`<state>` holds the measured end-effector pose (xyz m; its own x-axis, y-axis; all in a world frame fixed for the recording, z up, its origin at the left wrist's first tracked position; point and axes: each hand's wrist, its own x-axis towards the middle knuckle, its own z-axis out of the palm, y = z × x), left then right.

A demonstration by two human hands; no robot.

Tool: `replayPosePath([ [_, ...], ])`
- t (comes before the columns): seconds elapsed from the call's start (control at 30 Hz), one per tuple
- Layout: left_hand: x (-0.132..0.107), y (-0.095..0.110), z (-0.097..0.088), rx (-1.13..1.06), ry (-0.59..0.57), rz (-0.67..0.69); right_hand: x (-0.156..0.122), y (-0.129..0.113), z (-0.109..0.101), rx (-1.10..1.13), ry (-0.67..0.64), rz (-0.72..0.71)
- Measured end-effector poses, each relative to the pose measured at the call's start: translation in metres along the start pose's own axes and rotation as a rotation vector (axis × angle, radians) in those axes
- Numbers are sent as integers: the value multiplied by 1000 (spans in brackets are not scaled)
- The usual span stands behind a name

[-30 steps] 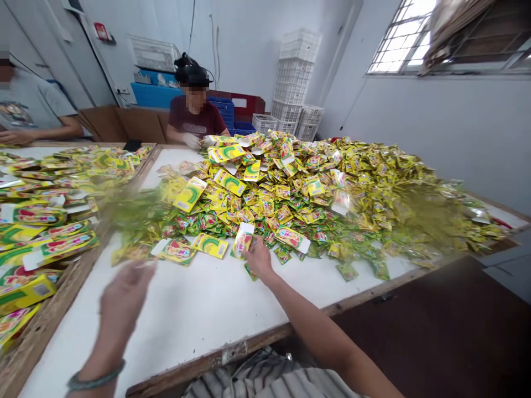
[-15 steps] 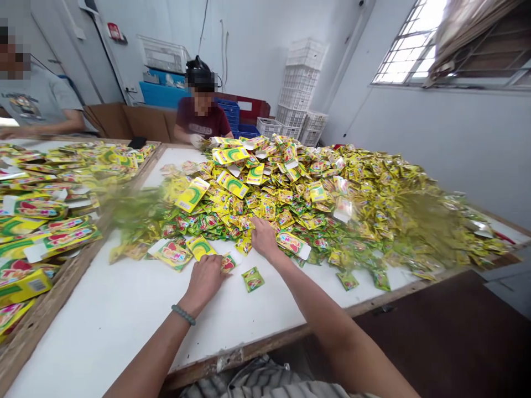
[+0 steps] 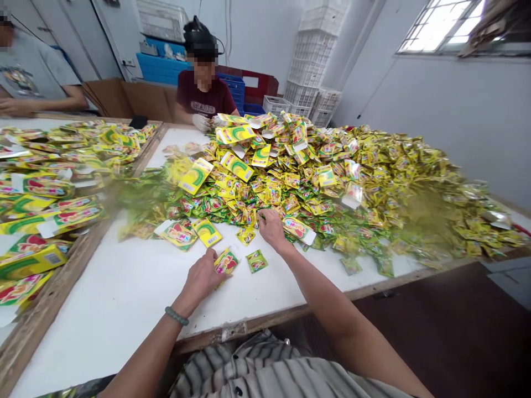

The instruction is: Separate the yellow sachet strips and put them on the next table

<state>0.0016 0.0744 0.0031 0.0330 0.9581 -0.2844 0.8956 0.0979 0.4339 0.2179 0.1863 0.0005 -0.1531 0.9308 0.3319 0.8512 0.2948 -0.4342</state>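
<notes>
My left hand [image 3: 202, 276] is closed around a small yellow printed box [image 3: 227, 261], its red fruit picture facing up, just above the white table. At the near edge of the heap of small packets [image 3: 271, 193], my right hand [image 3: 271, 229] has its fingers curled in; whatever they pinch is hidden. A loose green packet [image 3: 256, 261] lies between my hands, and a yellow packet [image 3: 246, 235] rests just left of my right fingers. Two flat boxes lie beyond my left hand, a yellow-green box [image 3: 207, 232] and a fruit-printed box [image 3: 178, 234]. Another box [image 3: 298, 230] lies right of my right hand.
A wooden divider [image 3: 78, 249] separates this table [image 3: 124, 309] from a section of yellow boxes [image 3: 37, 221] at left. Across the table sits a co-worker [image 3: 205, 97] in white gloves; another person [image 3: 37, 77] is at far left. White crates [image 3: 311, 66] stand stacked behind.
My left hand has turned, and the box in it shows more of its printed face. My right hand stays at the heap's edge with fingers curled. The camera view has shifted slightly.
</notes>
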Motion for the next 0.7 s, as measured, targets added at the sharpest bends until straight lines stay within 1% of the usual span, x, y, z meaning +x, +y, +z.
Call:
replayPosePath([
  [0.07, -3, 3, 3, -88, -18, -20, 8, -2, -2, -5, -31, -37],
  [0.13, -7, 1, 7, -224, -3, -11, 16, -6, 0, -70, -151, -98],
  [0.2, -10, -5, 11, -434, 9, -9, 20, -14, 5, -166, -284, -130],
  [0.23, -13, -9, 13, -559, 5, -15, 19, -17, 8, -206, -329, -133],
  [0.3, -18, -17, 14, -815, -21, -49, 11, -24, 13, -244, -370, -144],
  [0.4, -26, -24, 12, -1083, -47, -105, -9, -29, 15, -234, -385, -195],
  [0.47, -29, -25, 9, -1170, -31, -118, -22, -29, 13, -232, -396, -250],
  [0.53, -31, -24, 8, -1230, -17, -119, -31, -26, 9, -218, -411, -275],
  [0.6, -32, -23, 9, -1262, -9, -118, -37, -23, 7, -114, -390, -224],
  [0.63, -32, -23, 10, -1260, 0, -118, -39, -21, 6, -17, -343, -173],
  [0.7, -33, -25, 13, -1214, 32, -118, -43, -20, 4, 172, -198, -64],
])
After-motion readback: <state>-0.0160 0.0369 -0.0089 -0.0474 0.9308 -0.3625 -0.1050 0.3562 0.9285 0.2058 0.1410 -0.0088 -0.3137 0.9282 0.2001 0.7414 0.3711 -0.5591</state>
